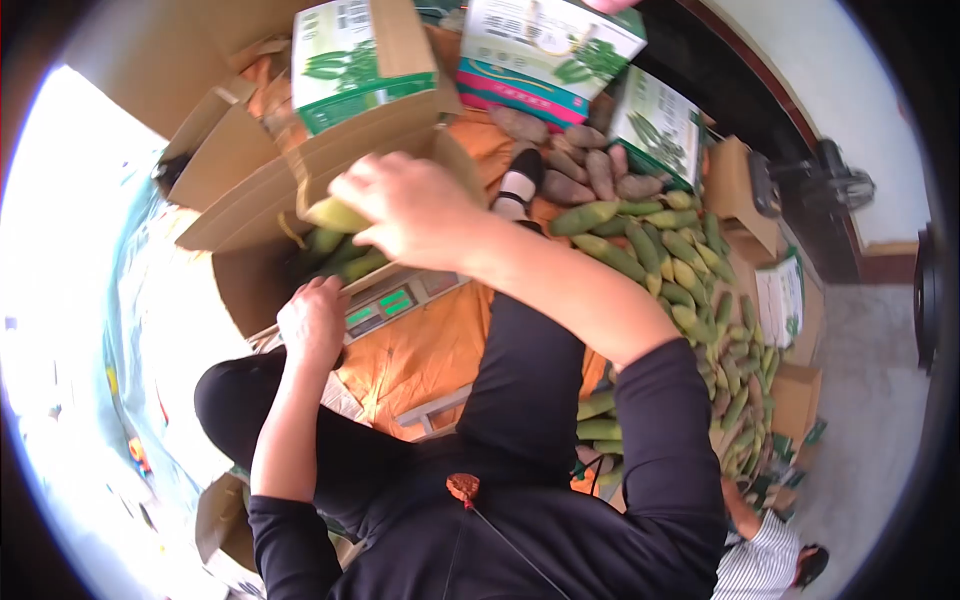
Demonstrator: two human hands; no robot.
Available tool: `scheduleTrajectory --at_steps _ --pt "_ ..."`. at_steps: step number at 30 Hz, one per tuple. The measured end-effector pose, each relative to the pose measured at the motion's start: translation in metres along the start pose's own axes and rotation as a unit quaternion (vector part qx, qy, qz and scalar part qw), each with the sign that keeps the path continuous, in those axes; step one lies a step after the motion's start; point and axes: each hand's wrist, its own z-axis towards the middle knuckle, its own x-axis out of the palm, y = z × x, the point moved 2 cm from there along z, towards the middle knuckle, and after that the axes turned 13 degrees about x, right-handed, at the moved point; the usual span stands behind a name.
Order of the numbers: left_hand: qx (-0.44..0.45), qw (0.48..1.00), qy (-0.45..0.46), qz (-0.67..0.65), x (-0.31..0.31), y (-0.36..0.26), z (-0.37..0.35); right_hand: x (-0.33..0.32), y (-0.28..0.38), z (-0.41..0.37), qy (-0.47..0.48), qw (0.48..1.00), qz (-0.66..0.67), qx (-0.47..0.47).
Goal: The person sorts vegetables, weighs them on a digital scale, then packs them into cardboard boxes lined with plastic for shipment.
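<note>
My right hand (pixel 405 210) is closed around a pale green radish (pixel 337 215), held over an open cardboard box (pixel 240 290). Inside that box lie more green radishes (pixel 358 262), partly hidden in shadow and by my hands. My left hand (pixel 312 318) is at the box's near edge, its fingers curled over the rim. A scale (pixel 385 308) with a lit green display shows just in front of the box, to the right of my left hand.
A large pile of green radishes (pixel 680 255) spreads to the right. Sweet potatoes (pixel 570 185) lie beyond, near printed boxes (pixel 550 45). An orange cloth (pixel 410 365) covers the floor before me. Another person in a striped shirt (pixel 760 565) is at lower right.
</note>
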Motion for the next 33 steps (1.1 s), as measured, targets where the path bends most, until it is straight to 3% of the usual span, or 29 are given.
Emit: scheduleTrajectory --at_steps 2,4,7,10,12,16,19,21,26,28,30,33 --pt "-0.004 1.000 0.007 0.005 -0.001 -0.003 0.002 0.033 -0.002 0.005 0.058 0.991 -0.118 0.000" --pt "0.005 1.000 0.002 0.001 0.002 0.000 0.002 0.074 -0.008 0.011 0.129 0.962 -0.232 0.064" --pt "0.018 1.000 0.001 -0.005 -0.002 -0.003 0.003 0.048 -0.002 0.010 0.150 0.971 -0.167 0.086" --pt "0.024 0.999 0.020 -0.005 -0.004 -0.006 0.001 0.004 -0.006 0.004 0.122 0.980 0.077 0.134" --pt "0.002 1.000 0.026 0.004 -0.003 -0.005 0.001 -0.027 -0.028 -0.012 0.029 0.983 0.142 0.113" --pt "0.022 1.000 0.007 -0.002 0.008 0.003 0.000 -0.084 -0.096 -0.081 -0.031 0.930 0.262 0.254" --pt "0.033 0.999 0.017 0.008 0.005 0.000 0.001 -0.091 -0.146 -0.155 -0.083 0.915 0.150 0.364" --pt "0.044 0.999 0.021 0.005 0.007 -0.001 0.001 -0.087 -0.163 -0.202 -0.073 0.875 0.154 0.453" --pt "0.021 0.999 0.027 0.015 0.011 0.002 0.001 -0.007 -0.217 -0.330 -0.099 0.820 0.175 0.535" --pt "0.040 0.999 0.019 0.000 0.016 0.009 0.001 0.017 -0.206 -0.363 -0.045 0.799 0.097 0.591" --pt "0.044 0.999 0.006 -0.015 0.018 0.012 0.001 0.059 -0.200 -0.403 0.045 0.830 -0.006 0.556" --pt "0.053 0.999 -0.004 0.003 0.014 0.005 0.000 0.110 -0.183 -0.460 0.229 0.787 -0.131 0.558"
